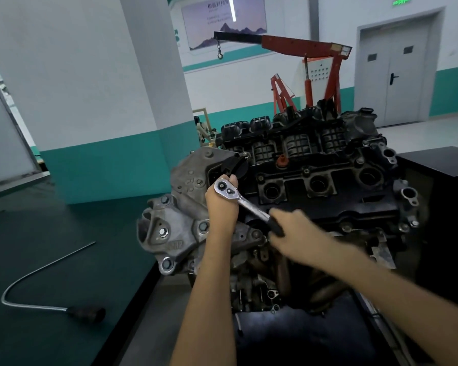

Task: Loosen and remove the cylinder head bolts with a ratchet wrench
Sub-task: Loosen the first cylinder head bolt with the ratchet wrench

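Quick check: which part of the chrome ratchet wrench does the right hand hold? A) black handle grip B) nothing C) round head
A: the right hand grips the black handle end of the chrome ratchet wrench, while the left hand holds its head.

A dark green tabletop (64, 233) fills the left side. A bent metal rod (86, 314) with a black handle lies directly on it, handle end nearest the camera. The engine (315, 180) stands just beside the tabletop's right edge, above a black tray (302, 344); its support is hidden.
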`<state>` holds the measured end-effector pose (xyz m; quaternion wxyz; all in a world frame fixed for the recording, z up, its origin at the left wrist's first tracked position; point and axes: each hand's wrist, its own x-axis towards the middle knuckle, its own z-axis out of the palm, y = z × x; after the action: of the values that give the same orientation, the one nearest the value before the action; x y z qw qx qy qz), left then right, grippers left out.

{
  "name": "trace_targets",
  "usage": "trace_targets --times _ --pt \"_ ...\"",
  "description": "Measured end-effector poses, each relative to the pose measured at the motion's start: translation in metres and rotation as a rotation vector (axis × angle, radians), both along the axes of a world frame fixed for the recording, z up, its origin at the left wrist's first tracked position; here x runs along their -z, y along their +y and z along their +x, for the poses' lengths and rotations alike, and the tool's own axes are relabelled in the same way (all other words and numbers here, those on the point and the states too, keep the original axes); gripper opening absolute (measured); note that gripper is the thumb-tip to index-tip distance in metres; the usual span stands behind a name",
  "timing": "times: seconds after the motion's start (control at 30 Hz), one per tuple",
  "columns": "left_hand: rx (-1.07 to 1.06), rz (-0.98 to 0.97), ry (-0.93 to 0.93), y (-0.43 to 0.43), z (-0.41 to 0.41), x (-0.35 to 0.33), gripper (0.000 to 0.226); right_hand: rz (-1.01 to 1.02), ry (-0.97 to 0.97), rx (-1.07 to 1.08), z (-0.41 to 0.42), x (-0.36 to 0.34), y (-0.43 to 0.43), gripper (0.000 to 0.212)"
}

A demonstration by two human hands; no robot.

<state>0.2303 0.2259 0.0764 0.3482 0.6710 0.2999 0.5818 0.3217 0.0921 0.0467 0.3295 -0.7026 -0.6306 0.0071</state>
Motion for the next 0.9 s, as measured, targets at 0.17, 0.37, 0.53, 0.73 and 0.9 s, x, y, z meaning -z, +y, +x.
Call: trace_targets --times 0.17,0.37,0.53,0.73,0.9 --pt "-0.008 0.048 0.005 -0.004 -0.003 0.004 0.040 0.134 0.445 -0.002 -0.080 0.045 0.018 0.017" --pt "-0.015 -0.015 -0.002 -0.001 -0.005 0.005 0.043 -0.032 0.064 -0.105 -0.013 0.010 0.003 0.016" --pt "0.060 0.003 0.014 -0.006 -0.009 0.007 0.042 -0.144 -0.564 -0.054 0.056 -0.068 0.013 0.031" --pt "0.070 0.017 0.035 -0.002 -0.006 0.001 0.042 0.031 -0.123 0.032 0.008 -0.002 -0.001 0.015" --pt "0.033 0.034 0.026 0.000 -0.004 0.004 0.043 0.133 0.362 0.086 -0.075 0.048 0.014 0.023"
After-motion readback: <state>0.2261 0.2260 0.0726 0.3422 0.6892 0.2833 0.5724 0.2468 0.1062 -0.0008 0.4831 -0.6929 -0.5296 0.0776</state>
